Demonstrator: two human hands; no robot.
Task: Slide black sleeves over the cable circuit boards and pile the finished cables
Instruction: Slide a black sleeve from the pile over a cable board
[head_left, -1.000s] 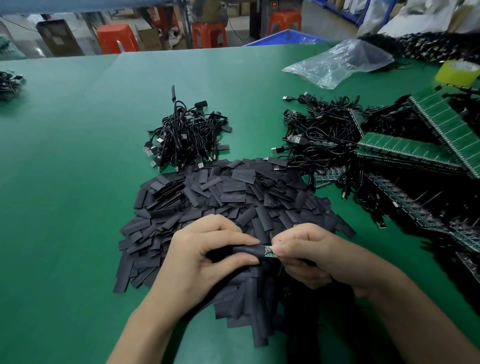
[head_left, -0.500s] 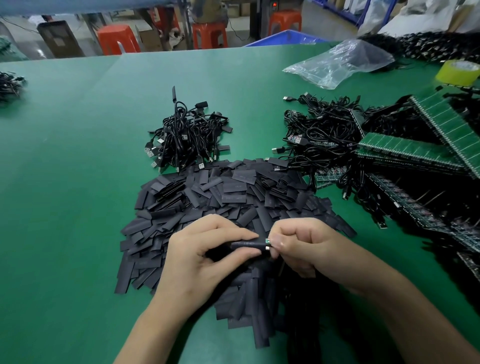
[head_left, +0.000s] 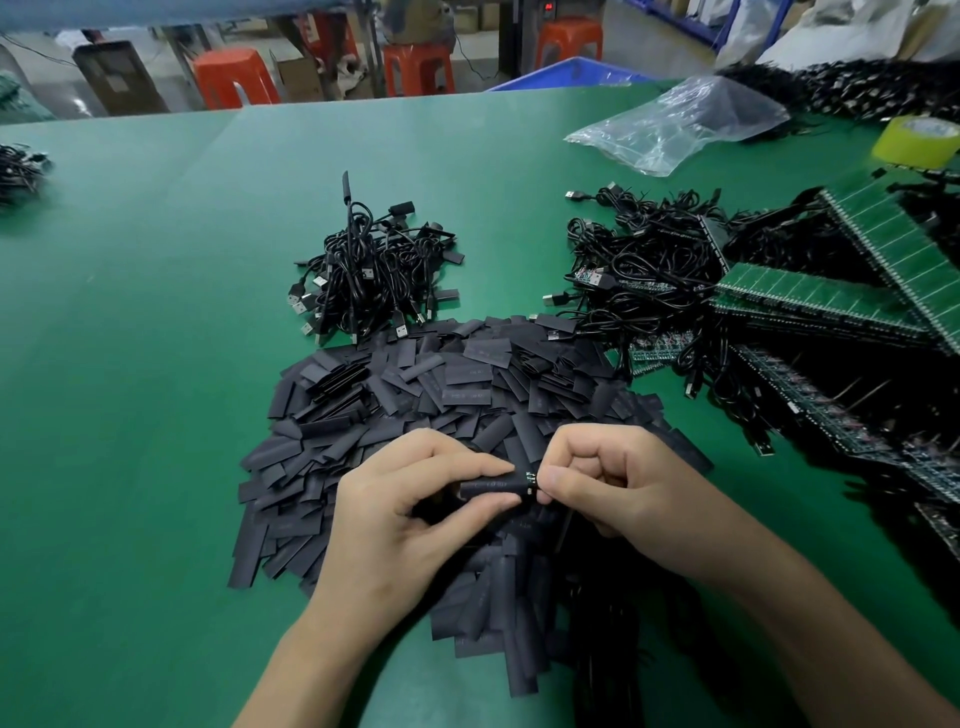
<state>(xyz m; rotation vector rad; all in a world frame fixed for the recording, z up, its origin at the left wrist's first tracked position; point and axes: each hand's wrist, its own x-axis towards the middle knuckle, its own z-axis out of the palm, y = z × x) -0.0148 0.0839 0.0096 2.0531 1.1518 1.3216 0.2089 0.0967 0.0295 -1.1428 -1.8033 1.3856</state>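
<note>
My left hand (head_left: 415, 514) pinches a black sleeve (head_left: 493, 486) between thumb and forefinger. My right hand (head_left: 613, 483) grips the small circuit board (head_left: 531, 480) of a cable; only a sliver of green board shows at the sleeve's right end. Both hands hover over a wide heap of flat black sleeves (head_left: 467, 384). A pile of finished cables (head_left: 369, 275) lies beyond that heap. Unsleeved cables (head_left: 639, 265) lie tangled to the right.
Green circuit board panels (head_left: 810, 296) are stacked at the right with more cables. A clear plastic bag (head_left: 680, 119) and a yellow tape roll (head_left: 917, 140) sit at the far right. Another cable bunch (head_left: 18, 171) lies at the far left of the green table (head_left: 130, 364).
The sleeve has slid further over the board, so less green shows. Both hands have risen slightly over the heap.
</note>
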